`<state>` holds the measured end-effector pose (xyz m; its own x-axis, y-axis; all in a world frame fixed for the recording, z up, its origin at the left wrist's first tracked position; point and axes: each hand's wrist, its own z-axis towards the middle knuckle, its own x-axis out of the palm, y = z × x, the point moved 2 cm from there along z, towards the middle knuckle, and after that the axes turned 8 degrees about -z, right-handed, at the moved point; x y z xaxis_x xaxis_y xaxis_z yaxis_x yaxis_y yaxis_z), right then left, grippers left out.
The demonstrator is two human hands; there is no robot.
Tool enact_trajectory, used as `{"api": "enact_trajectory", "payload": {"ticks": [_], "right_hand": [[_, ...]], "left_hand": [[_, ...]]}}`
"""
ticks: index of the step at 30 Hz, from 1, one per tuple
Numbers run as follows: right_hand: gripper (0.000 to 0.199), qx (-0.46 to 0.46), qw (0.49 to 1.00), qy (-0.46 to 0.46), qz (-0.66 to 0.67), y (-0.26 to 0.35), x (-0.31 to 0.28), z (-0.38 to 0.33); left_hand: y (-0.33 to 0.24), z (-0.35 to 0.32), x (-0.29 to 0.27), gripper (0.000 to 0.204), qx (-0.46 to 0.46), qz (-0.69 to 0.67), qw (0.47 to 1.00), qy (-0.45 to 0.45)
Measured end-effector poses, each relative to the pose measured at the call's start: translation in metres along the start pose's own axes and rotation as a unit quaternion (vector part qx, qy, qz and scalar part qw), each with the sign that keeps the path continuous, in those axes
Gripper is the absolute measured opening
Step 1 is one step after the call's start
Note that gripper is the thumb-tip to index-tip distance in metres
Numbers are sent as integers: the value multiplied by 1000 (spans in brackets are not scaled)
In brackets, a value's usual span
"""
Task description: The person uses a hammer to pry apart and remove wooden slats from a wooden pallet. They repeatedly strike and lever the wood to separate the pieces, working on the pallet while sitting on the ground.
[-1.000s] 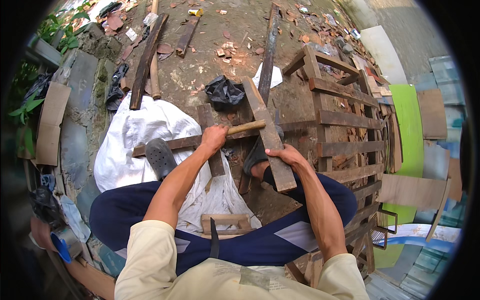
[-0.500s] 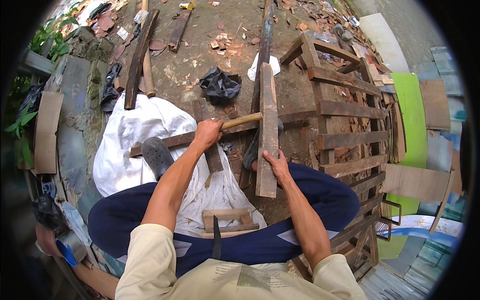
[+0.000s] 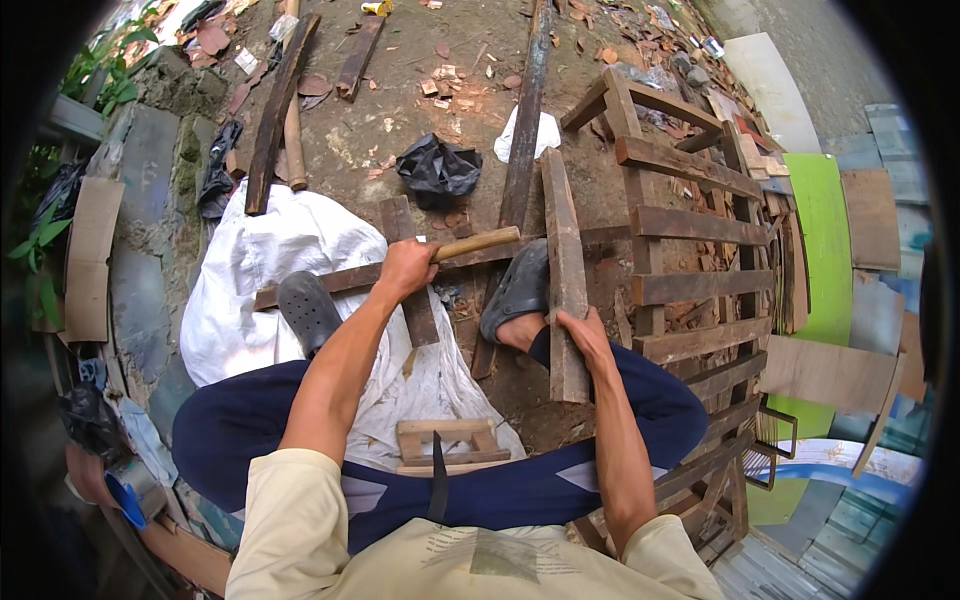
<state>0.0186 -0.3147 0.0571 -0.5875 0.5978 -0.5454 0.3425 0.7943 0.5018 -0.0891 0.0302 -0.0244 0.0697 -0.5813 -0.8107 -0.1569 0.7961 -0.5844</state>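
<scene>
My left hand [image 3: 408,268] is closed around one end of a light wooden tool handle [image 3: 478,244]. The handle's free end points right, and whatever lies inside my fist is hidden. My right hand [image 3: 586,335] grips a rough brown wooden plank [image 3: 565,250] near its lower end, with the thumb on its face. This plank stretches away from me, just right of my dark clog [image 3: 518,290]. Below my left hand, a dark board [image 3: 345,281] lies crosswise on the ground, and a shorter board [image 3: 421,315] meets it.
A slatted wooden frame [image 3: 705,289] stands close on my right. White sacking [image 3: 285,240] spreads under my left foot, with a small wooden stool [image 3: 450,428] before me. Farther off lie a black plastic bag [image 3: 438,170] and long timbers [image 3: 280,115].
My right hand has moved the plank to the right, away from the handle's end, and uncovered my right clog. My left hand with the handle has barely shifted.
</scene>
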Motion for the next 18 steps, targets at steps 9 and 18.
{"api": "enact_trajectory", "payload": {"ticks": [9,18], "right_hand": [[81,18,990,1,140,-12,19,-3],[81,-167,981,2,-103,-9,14,-50]], "left_hand": [[-3,4,-4,32,-5,-8,1000,14],[7,-7,-4,31,18,-39,999,-23]]}}
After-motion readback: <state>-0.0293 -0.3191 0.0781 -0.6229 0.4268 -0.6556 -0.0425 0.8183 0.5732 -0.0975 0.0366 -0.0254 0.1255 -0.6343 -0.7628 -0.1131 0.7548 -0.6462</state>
